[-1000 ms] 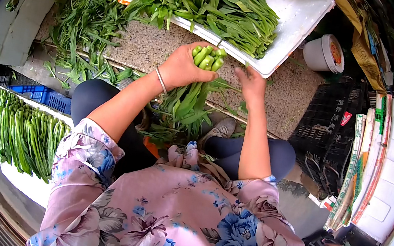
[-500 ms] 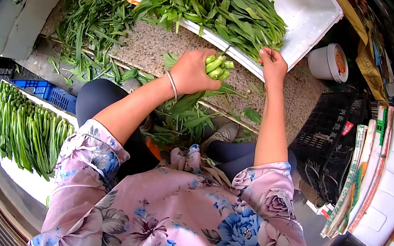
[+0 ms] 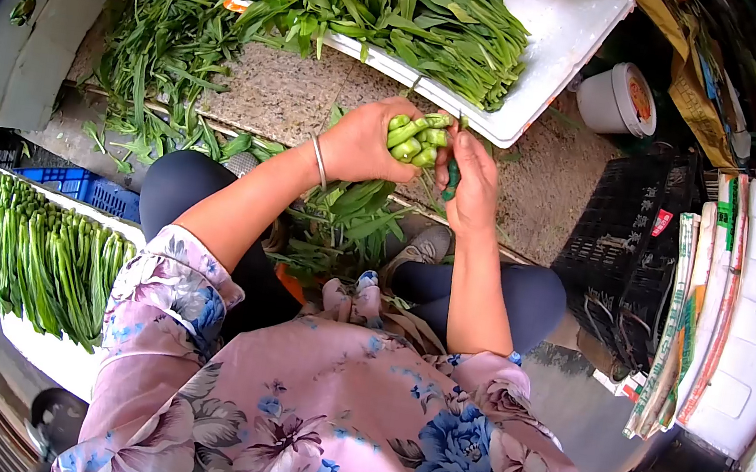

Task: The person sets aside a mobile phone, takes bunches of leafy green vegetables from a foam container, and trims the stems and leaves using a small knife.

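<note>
My left hand (image 3: 374, 142) is closed around a bunch of leafy greens (image 3: 419, 139), its thick, pale green stem ends turned towards my right hand and its leaves hanging below. My right hand (image 3: 473, 180) is closed on a small knife (image 3: 451, 181) with a dark green handle. The knife and right fingers are right beside the stem ends; the blade is mostly hidden, so I cannot tell whether it touches them. Beyond both hands, a white foam tray (image 3: 577, 23) holds a pile of long leafy greens (image 3: 463, 40).
Loose leaves (image 3: 161, 61) lie on the stone ledge (image 3: 273, 91) at left. A white box with lined-up green stalks (image 3: 56, 258) stands lower left, near a blue crate (image 3: 103, 195). At right are a white bucket (image 3: 610, 100), black crates (image 3: 614, 240) and stacked foam boxes (image 3: 753, 318).
My right hand has moved left and down from the tray's edge to the stem ends in my left hand. The left hand keeps its hold. The whole view has shifted slightly.
</note>
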Demonstrator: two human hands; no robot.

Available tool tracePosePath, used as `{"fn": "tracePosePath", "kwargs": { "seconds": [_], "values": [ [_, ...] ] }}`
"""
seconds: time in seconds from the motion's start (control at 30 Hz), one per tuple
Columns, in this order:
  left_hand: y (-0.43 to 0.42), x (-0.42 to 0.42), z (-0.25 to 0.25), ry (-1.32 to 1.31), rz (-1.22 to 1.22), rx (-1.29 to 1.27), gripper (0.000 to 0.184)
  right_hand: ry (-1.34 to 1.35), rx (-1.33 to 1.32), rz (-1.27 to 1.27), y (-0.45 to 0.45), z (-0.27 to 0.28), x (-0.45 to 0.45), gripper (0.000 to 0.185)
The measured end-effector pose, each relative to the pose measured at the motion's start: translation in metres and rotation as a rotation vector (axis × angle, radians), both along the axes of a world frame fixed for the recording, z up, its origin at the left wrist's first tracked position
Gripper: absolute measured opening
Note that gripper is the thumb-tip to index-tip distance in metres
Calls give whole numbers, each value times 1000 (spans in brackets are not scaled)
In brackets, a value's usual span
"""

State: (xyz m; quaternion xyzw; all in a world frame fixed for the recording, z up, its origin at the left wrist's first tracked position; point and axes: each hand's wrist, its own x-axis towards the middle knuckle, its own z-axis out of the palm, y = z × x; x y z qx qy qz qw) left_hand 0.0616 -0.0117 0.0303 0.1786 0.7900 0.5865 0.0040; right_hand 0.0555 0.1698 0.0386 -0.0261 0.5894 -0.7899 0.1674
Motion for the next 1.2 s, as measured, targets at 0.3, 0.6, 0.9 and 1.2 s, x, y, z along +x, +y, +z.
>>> {"fn": "tracePosePath", "kwargs": {
  "seconds": [0.3,0.6,0.9,1.2],
  "values": [
    [-2,2,3,-54,-51,58,45,29,75,34,-4,2,3,37],
    [-9,6,9,-154,-54,107,37,-115,25,99,3,-14,2,34],
    [-15,2,10,-381,-97,200,54,296,1252,-233,20,-59,-134,48],
    [-15,-4,13,-323,28,139,60,565,1656,-185,34,-75,-173,25]
  ]
}}
